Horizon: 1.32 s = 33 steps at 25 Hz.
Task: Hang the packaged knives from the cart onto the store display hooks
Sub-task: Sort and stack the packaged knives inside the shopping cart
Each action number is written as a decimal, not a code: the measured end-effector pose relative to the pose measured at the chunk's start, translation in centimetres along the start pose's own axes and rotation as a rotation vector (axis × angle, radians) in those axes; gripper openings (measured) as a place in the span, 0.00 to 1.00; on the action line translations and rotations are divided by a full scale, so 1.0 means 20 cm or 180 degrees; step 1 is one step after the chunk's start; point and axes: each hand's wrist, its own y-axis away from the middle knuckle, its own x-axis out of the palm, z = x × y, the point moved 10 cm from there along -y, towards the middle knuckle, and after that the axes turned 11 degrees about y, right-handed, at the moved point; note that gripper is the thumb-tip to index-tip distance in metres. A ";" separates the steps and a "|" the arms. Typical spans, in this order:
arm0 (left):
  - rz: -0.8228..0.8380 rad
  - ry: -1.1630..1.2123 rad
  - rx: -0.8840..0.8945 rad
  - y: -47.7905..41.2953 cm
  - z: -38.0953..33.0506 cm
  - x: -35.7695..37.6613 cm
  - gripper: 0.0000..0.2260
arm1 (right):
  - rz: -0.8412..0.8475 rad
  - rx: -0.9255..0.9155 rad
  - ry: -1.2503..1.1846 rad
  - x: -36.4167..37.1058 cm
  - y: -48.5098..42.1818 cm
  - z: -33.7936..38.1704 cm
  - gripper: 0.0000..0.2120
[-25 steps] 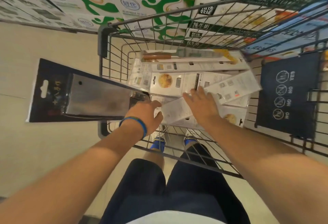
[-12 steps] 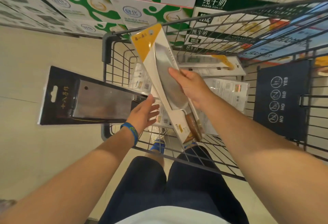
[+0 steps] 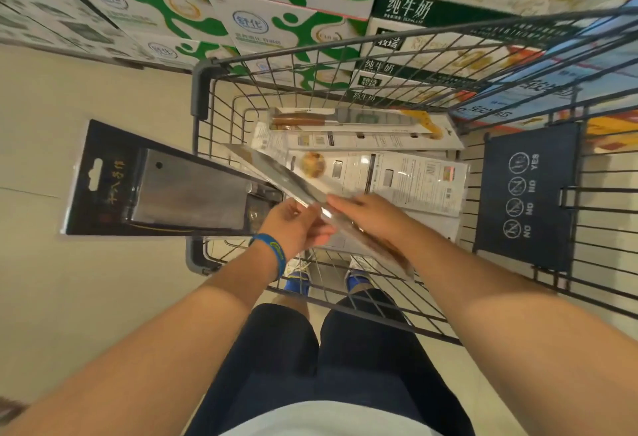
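Left hand [image 3: 293,225] grips the black cleaver pack [image 3: 165,187] at its handle end, the card jutting out beside the cart [image 3: 203,90]. Right hand [image 3: 369,214] pinches a 2nd knife pack [image 3: 276,173], tilted across the black one, above the other packs [image 3: 397,176] lying in the basket. Both look stiff, blade-heavy and slick: best held near the handles, leaving the hang hole [image 3: 95,173] free.

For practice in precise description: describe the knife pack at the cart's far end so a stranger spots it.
Look in the wire cart. At its far end, on the white packs, lies the knife pack. Unlike its neighbours, it shows a wooden handle and blade.
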 end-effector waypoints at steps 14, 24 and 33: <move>0.0368 0.1537 0.0232 -0.59 -0.19 0.41 0.06 | -0.3021 -0.0245 0.1708 -0.51 0.05 0.04 0.25; -0.0139 -0.1035 0.0694 -0.55 -0.16 0.06 0.05 | -0.2115 -0.0215 0.2295 -0.30 -0.34 -0.04 0.15; -0.0613 -0.6266 0.1057 -0.49 -0.34 -0.09 0.18 | -0.2045 -0.0230 0.2607 -0.40 -0.47 0.06 0.19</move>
